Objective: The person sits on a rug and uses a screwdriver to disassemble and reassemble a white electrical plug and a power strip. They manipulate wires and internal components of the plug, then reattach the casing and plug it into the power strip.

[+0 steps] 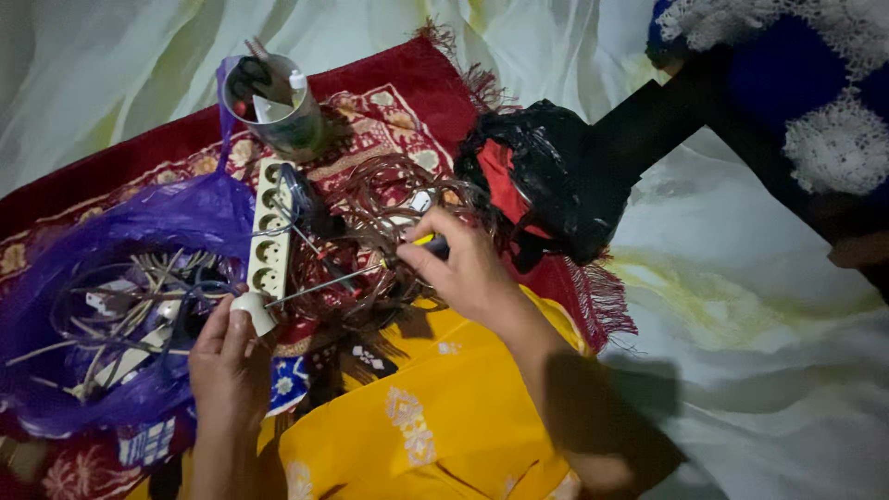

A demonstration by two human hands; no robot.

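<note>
My right hand (463, 264) grips a yellow-and-black-handled screwdriver (370, 270); its thin metal shaft runs long-axis left and slightly down, tip at the near end of the white plastic power strip (270, 231). My left hand (230, 347) pinches that rounded end, near the red patterned rug's (398, 93) front edge. I judge the tip could slip into the tangled brown wires (389, 199), or the strip twist loose.

We see a dim, soft-focus scene lit from above, with dark corners and heavy shadow beneath the right forearm.
</note>
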